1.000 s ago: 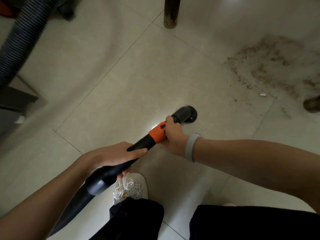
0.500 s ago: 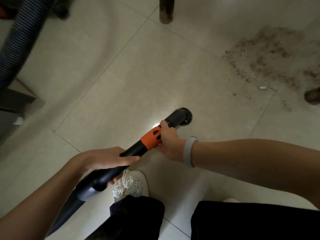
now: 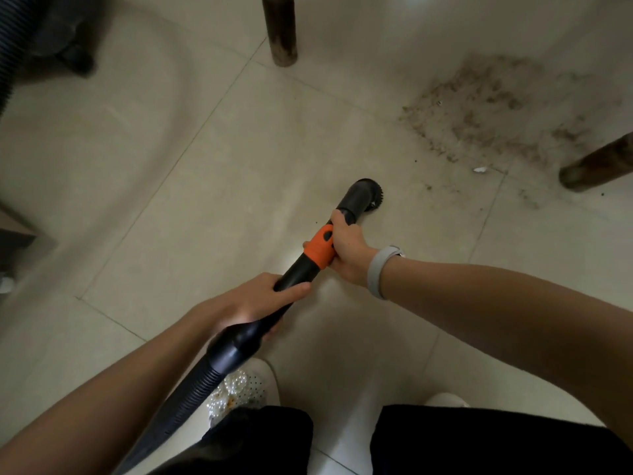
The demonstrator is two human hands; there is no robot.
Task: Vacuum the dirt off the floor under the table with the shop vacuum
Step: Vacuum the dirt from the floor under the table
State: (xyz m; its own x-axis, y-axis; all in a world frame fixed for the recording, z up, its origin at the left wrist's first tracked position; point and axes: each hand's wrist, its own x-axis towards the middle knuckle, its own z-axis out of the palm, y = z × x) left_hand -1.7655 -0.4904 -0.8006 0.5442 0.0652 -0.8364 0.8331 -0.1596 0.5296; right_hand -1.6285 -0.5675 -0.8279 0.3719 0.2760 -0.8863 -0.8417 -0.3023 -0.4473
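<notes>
Both hands on the vacuum wand, its brush head short of the dirt.

Glossy pale tiled floor [image 3: 171,166]; gritty brown dirt [image 3: 486,111] between two round dark table legs [image 3: 279,32]. Ribbed black hose [image 3: 185,399] meets smooth wand [image 3: 298,272]; left hand [image 3: 253,303] wraps the wand, right hand [image 3: 346,248] grips its orange collar [image 3: 320,248]. Round bristled brush head [image 3: 364,197] sits near the dirt's edge.
</notes>
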